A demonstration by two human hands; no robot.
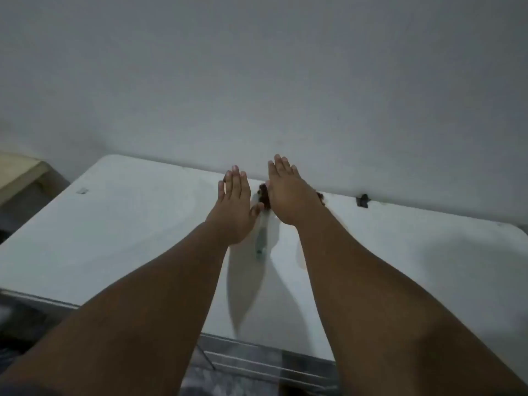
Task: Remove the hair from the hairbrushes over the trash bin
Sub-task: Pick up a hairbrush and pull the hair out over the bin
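Both my arms stretch out over a white table point(114, 224). My left hand point(234, 207) is flat, fingers straight and together, palm down, holding nothing. My right hand point(288, 195) is also flat and holds nothing. Between and under the hands lies a hairbrush point(261, 238) with a pale green handle pointing toward me. Its head carries a dark brown clump of hair point(264, 197), mostly hidden by my right hand. More dark hair shows at the right edge of that hand point(321, 197). No trash bin is in view.
The table stands against a plain white wall point(257, 81). A small black object point(363, 200) sits at the table's back edge on the right. A beige piece of furniture point(20, 172) stands at far left. Grey floor and a metal frame point(257, 364) show below the table's near edge.
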